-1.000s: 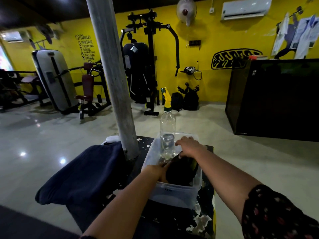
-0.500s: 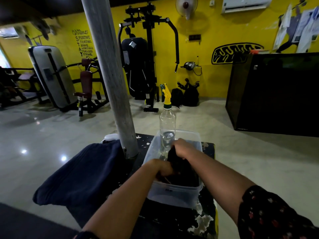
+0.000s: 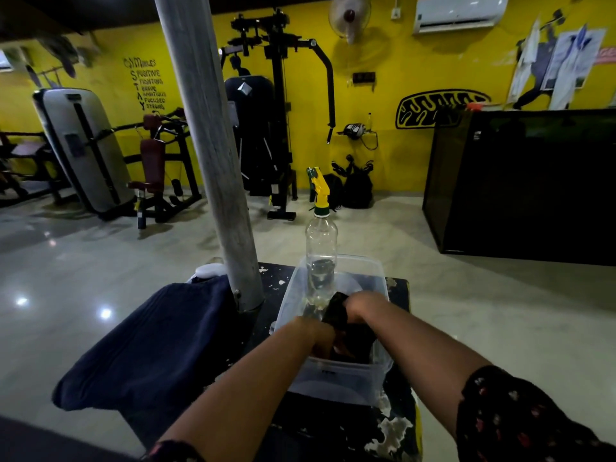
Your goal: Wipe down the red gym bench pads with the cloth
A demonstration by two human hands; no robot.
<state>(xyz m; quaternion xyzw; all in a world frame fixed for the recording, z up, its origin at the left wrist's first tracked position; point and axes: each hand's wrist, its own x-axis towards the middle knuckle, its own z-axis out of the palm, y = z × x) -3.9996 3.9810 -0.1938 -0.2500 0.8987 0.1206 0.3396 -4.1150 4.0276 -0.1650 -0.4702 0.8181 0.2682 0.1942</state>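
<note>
The cloth [image 3: 337, 313], dark and bunched, sits in the clear plastic tub [image 3: 333, 378] at the lower centre of the frame. A black cabinet [image 3: 526, 185] fills the right side. A grey pillar [image 3: 206, 128] rises from lower centre to the top. A navy towel [image 3: 150, 341] is draped at the lower left, just beside the pillar's foot. The red-padded machine [image 3: 151, 158] stands at the far left, well apart from me. A spray bottle [image 3: 321, 248] stands at the tub's far end. My right hand [image 3: 361, 306] grips the cloth's top fold. My left hand [image 3: 316, 335] reaches into the tub; I cannot tell its grip.
</note>
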